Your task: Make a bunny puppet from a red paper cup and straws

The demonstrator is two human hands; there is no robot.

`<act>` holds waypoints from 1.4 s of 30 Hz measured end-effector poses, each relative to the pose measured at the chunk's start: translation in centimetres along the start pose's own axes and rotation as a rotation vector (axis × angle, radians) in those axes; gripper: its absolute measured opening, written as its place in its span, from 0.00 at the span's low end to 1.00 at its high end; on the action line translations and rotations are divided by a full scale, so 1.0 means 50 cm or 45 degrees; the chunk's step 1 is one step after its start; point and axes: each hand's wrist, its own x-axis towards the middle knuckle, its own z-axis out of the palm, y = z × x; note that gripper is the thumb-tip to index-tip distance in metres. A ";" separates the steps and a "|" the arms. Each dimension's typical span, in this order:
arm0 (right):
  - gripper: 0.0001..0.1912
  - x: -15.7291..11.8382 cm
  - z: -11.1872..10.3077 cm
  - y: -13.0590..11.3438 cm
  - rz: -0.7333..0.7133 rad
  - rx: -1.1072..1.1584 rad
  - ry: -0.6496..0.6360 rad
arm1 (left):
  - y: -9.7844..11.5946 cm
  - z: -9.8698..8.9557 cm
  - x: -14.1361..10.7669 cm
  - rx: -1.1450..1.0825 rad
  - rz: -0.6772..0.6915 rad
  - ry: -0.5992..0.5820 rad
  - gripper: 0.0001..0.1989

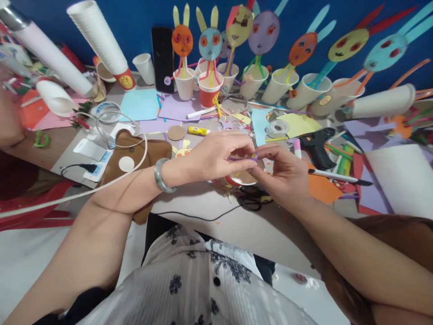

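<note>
Pinching a small purple piece (254, 157) over the paper cup (233, 181)
Left hand (225, 153) and right hand (287, 170) are nearly closed, fingertips on the piece; soft, steady pinches should stop it dropping toward the cup.

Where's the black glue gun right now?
In the head view, the glue gun lies right of the right hand, just beyond the black-tipped marker.

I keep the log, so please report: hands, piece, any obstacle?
Left hand and right hand on small purple piece. Cup beneath, partly hidden. Scissors close by, possible obstacle.
</note>
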 end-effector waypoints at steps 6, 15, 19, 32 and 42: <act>0.15 0.000 0.004 -0.006 -0.006 -0.012 0.020 | 0.017 0.006 -0.008 0.038 -0.011 0.036 0.06; 0.12 -0.003 0.005 -0.003 0.029 0.038 0.004 | 0.014 0.009 -0.005 0.014 -0.026 0.071 0.07; 0.13 -0.005 0.005 -0.005 0.029 0.021 0.034 | 0.020 0.009 -0.008 0.060 -0.004 0.072 0.03; 0.09 -0.007 0.012 -0.006 -0.075 -0.016 0.044 | 0.023 0.025 -0.021 0.575 0.177 0.150 0.08; 0.12 -0.005 0.012 -0.006 0.003 0.024 0.010 | 0.015 0.022 -0.011 0.286 0.045 0.135 0.04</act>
